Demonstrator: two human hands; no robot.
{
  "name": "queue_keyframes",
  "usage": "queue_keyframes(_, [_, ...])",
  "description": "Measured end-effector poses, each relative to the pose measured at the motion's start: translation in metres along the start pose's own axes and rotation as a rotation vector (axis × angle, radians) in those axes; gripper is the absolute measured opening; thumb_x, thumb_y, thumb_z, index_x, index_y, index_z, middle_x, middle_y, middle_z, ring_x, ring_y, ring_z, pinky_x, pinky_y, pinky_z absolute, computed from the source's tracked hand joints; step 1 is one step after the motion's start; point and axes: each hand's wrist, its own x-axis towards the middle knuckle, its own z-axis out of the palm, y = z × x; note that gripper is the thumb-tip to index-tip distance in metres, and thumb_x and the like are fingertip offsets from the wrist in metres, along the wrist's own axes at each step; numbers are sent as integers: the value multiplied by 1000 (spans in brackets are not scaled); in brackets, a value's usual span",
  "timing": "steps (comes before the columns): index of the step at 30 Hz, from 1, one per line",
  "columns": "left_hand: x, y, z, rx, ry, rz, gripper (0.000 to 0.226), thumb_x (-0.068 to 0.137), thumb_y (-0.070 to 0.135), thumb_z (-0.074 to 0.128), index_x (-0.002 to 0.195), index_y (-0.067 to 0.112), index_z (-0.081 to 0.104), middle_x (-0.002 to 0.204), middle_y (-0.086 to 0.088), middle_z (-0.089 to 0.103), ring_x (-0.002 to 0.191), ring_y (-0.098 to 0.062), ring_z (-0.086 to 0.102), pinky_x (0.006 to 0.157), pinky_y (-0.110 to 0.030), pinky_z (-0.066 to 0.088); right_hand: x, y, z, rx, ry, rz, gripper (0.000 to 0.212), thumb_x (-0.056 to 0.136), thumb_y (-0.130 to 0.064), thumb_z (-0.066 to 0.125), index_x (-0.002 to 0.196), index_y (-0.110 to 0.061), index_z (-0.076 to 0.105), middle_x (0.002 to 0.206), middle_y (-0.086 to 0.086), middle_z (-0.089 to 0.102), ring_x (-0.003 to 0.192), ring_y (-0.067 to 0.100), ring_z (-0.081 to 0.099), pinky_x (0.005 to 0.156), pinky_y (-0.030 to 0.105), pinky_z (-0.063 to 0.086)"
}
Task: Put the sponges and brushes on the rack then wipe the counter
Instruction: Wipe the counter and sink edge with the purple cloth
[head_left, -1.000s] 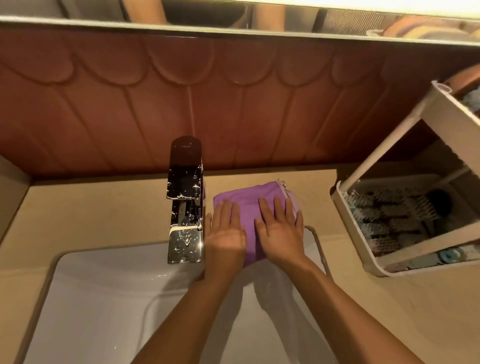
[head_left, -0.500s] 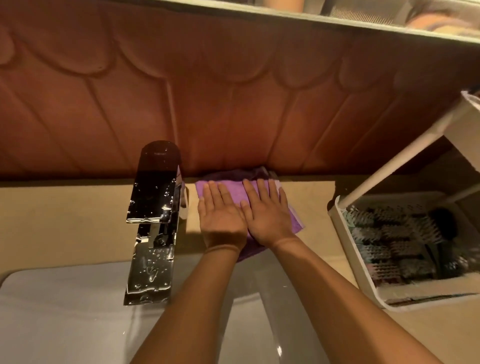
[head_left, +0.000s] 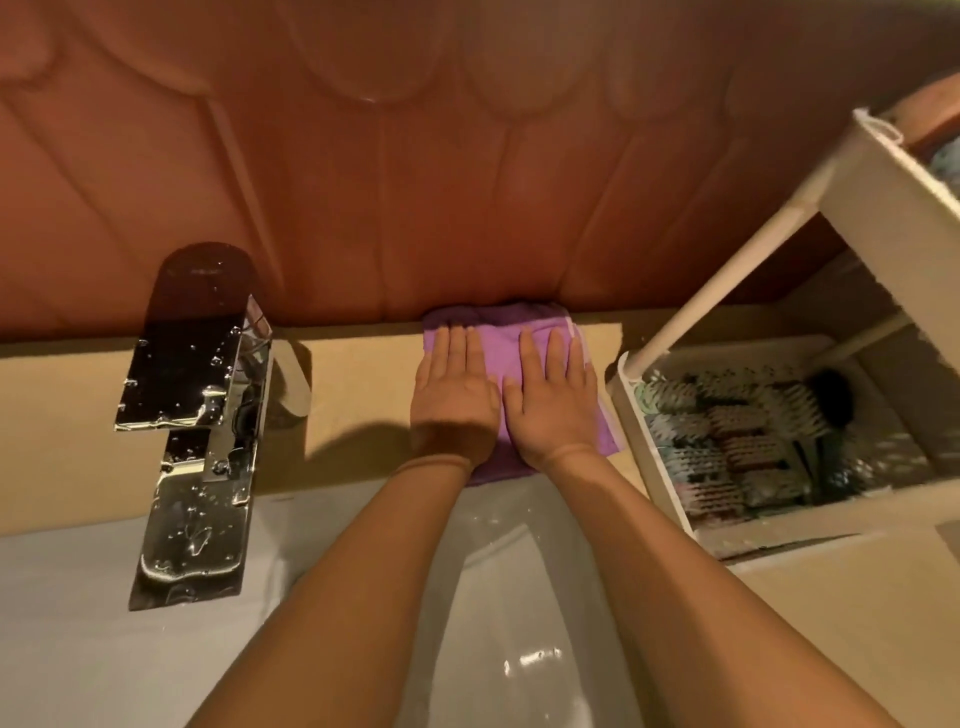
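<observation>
Neatly folded, a soft purple cloth (head_left: 506, 338) lay on the matte beige counter (head_left: 353, 395) against the scalloped reddish wall, between a wet chrome faucet (head_left: 197, 415) and the white plastic rack (head_left: 831, 513). Bristly brushes (head_left: 737, 441) in the rack blurred together, and no sponge could be told apart there. The left hand (head_left: 454, 400) and right hand (head_left: 550, 405) pressed the cloth side by side, fingers straight and flat.

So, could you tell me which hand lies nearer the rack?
The right hand, beside the rack; the left hand presses the cloth nearer the faucet.
</observation>
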Motion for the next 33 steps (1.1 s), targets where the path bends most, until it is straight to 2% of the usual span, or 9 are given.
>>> queue_keyframes(3, [-10,5,-1,-54,4,18,71,88,38,4,148,2,14,157,-15,12,146,-25,10,117,-31,9,-9,5,0,-16,-18,34,73,81,-47,6,151,-24,4,159,13,-1,146,31,-5,117,43,-2])
queue_keyframes(6, [-20,8,5,-68,39,23,63,79,32,27,121,-3,60,127,-21,59,118,-32,58,94,-40,49,-22,8,1,-41,-15,58,75,80,-50,-2,150,-24,5,159,12,0,146,31,-4,117,42,-2])
queue_keyframes(8, [-27,9,7,-61,6,27,54,77,30,35,107,1,70,113,-17,68,104,-28,67,81,-40,55,-30,11,1,-51,-33,61,73,81,-49,1,150,-25,3,159,12,-2,146,31,-5,117,41,-2])
queue_keyframes(14, [-83,26,1,-343,186,-60,44,79,24,43,114,7,64,117,-10,65,109,-25,62,97,-36,40,-63,22,-5,-22,-77,36,67,88,-48,6,150,-24,-1,159,14,-3,146,32,-7,117,42,-2])
queue_keyframes(18, [-138,28,4,-760,229,-344,34,83,20,62,111,3,54,114,-15,56,110,-34,49,83,-25,29,-74,24,-9,-43,-123,43,61,98,-44,22,150,-23,-3,158,15,-4,146,34,-7,117,43,0])
queue_keyframes(21, [-146,24,11,-979,33,-614,62,82,30,69,129,1,42,131,-13,47,123,-28,44,91,-23,33,-88,28,-10,-60,-142,44,64,98,-45,25,150,-22,-5,158,17,-4,145,35,-5,117,43,0])
queue_keyframes(27, [-140,19,3,-1276,-117,-573,30,87,29,62,107,8,59,103,-9,63,88,-18,60,69,-23,48,-113,40,-13,-62,-180,10,67,98,-47,26,149,-24,-10,158,16,-6,146,34,-6,118,41,3])
queue_keyframes(30, [-150,22,2,-1287,-208,-539,34,89,28,60,117,9,58,111,-7,64,99,-20,61,78,-25,50,-135,40,-12,-112,-133,-5,65,95,-46,29,150,-13,15,151,28,21,140,45,21,112,48,29])
queue_keyframes(33, [-165,22,2,-1315,-353,-462,42,90,27,58,130,16,51,122,-3,61,108,-19,60,90,-31,48,-159,46,-11,-87,-121,18,64,85,-45,33,131,-6,53,122,32,57,110,50,56,84,51,53])
